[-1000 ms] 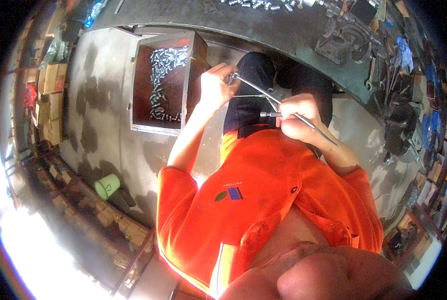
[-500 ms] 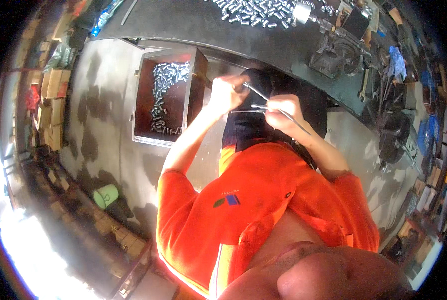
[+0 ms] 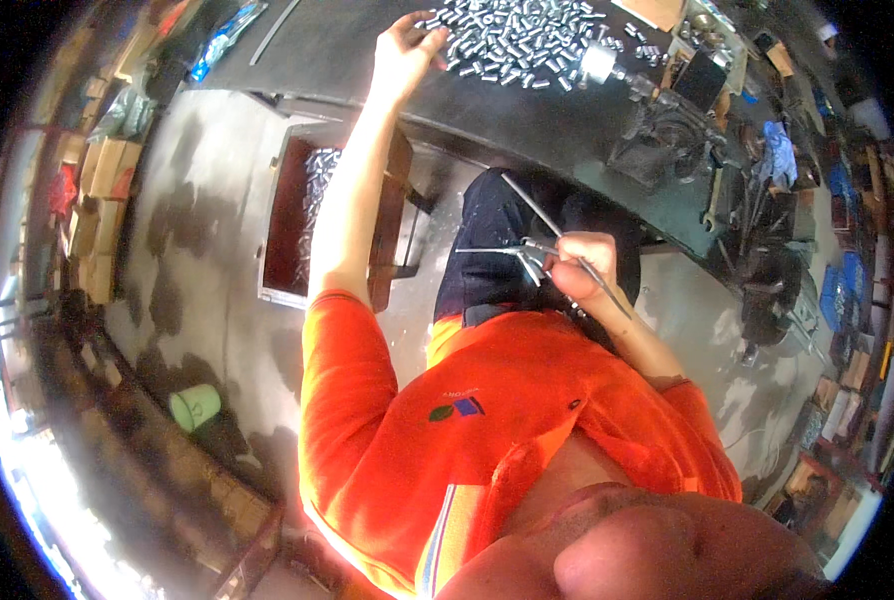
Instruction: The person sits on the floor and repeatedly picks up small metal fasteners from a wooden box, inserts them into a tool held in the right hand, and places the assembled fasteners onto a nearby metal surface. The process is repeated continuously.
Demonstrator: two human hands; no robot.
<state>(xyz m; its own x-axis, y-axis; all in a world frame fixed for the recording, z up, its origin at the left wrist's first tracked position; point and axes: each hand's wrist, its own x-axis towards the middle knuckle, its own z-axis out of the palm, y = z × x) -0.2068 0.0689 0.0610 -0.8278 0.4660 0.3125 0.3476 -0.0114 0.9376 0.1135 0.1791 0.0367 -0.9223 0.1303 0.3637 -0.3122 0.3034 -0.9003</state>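
Observation:
My left hand (image 3: 405, 58) reaches over the dark workbench to the left edge of a heap of small shiny metal cylinders (image 3: 517, 45). Its thumb and fingers are apart, touching or very near the outermost pieces. Above my lap, my right hand (image 3: 589, 268) is closed round a long thin metal rod (image 3: 537, 208) that slants up to the left. Out of the same fist stick shorter thin metal prongs (image 3: 497, 250), one pointing left and others down; how they join is hidden by the fingers.
Below the bench, left of my legs, stands an open box (image 3: 279, 230) holding more cylinders, partly covered by my left forearm. A clamp-like metal fixture (image 3: 657, 140), a wrench (image 3: 712, 205) and a blue cloth (image 3: 779, 155) lie on the right. A pale green container (image 3: 195, 408) is on the floor.
My left hand has left the rod's upper end and moved up and away to the heap on the bench. My right hand keeps hold of the rod, slightly lower, and more prongs show.

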